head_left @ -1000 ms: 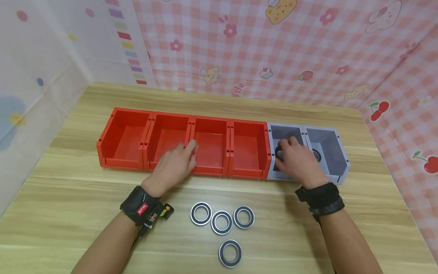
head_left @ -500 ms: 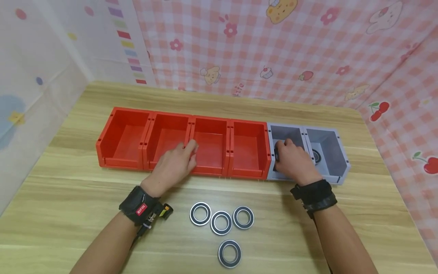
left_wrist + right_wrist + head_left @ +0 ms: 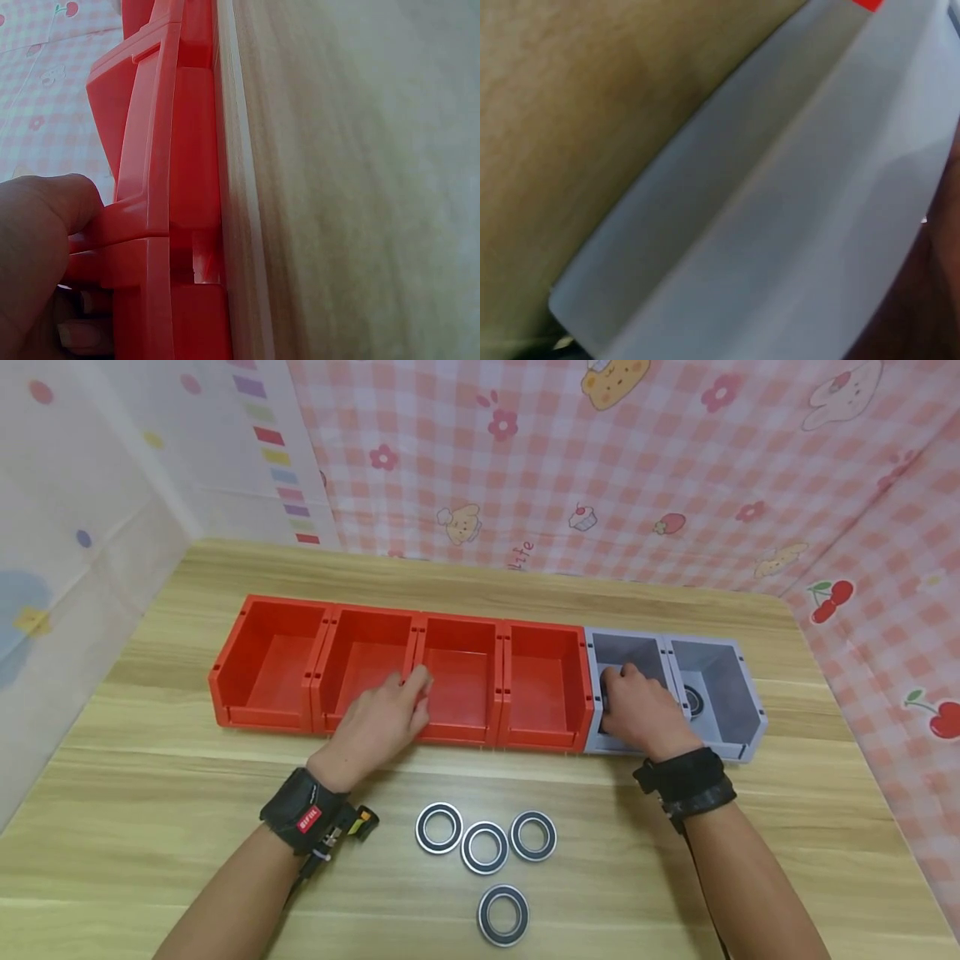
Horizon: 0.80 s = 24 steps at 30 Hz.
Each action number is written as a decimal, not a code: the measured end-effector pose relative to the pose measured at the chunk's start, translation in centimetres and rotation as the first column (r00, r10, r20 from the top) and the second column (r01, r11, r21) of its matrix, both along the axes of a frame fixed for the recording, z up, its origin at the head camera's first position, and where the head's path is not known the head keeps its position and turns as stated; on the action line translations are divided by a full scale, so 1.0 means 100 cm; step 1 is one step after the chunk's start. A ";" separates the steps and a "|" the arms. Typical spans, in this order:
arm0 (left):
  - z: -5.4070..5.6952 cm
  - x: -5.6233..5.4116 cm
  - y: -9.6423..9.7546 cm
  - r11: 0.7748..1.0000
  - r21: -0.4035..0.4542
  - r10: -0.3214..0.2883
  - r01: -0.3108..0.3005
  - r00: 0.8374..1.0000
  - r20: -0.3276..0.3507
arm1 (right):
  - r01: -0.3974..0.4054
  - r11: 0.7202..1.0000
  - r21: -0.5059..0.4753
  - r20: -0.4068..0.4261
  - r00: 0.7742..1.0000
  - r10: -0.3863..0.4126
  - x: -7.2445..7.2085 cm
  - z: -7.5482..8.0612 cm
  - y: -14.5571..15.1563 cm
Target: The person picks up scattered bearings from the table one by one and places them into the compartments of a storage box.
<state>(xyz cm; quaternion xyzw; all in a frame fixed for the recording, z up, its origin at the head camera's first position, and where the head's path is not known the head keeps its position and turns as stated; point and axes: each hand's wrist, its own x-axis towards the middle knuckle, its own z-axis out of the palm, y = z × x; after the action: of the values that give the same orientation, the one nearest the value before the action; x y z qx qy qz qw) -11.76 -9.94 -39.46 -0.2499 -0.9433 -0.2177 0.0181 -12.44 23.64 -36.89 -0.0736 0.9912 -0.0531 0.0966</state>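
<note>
My right hand (image 3: 643,710) reaches into the left grey bin (image 3: 628,647), fingers curled on a ball bearing (image 3: 604,697). Only a dark sliver of that bearing shows past the fingers. In the right wrist view, the bin's pale front (image 3: 780,217) covers most of the hand. My left hand (image 3: 377,717) rests at the divider between the two middle red bins. Up close in the left wrist view, thumb and fingers pinch the red bin wall (image 3: 124,225) from either side. Another bearing (image 3: 693,701) lies in the right grey bin (image 3: 731,689).
Several bearings with dark seals, such as the nearest one (image 3: 503,935), lie flat on the wooden table (image 3: 600,893) between my forearms. Red bins (image 3: 273,668) adjoin the grey ones in one row. Behind them hangs a pink checked cloth (image 3: 555,468).
My right hand has lowered deeper into the left grey bin and shifted slightly left; the bearing in its fingers, clearly visible earlier, is now mostly hidden. The left hand keeps its place.
</note>
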 end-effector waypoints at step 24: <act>0.000 0.000 0.000 1.000 0.004 0.004 -0.004 1.000 -0.002 | -0.020 1.000 0.010 -0.043 0.999 0.020 0.006 -0.002 0.000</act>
<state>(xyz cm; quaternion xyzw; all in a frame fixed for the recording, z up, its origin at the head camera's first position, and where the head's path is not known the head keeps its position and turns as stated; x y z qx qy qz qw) -11.75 -9.93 -39.49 -0.2483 -0.9433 -0.2192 0.0202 -11.87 23.63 -37.08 -0.0842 0.9925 -0.0455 0.0760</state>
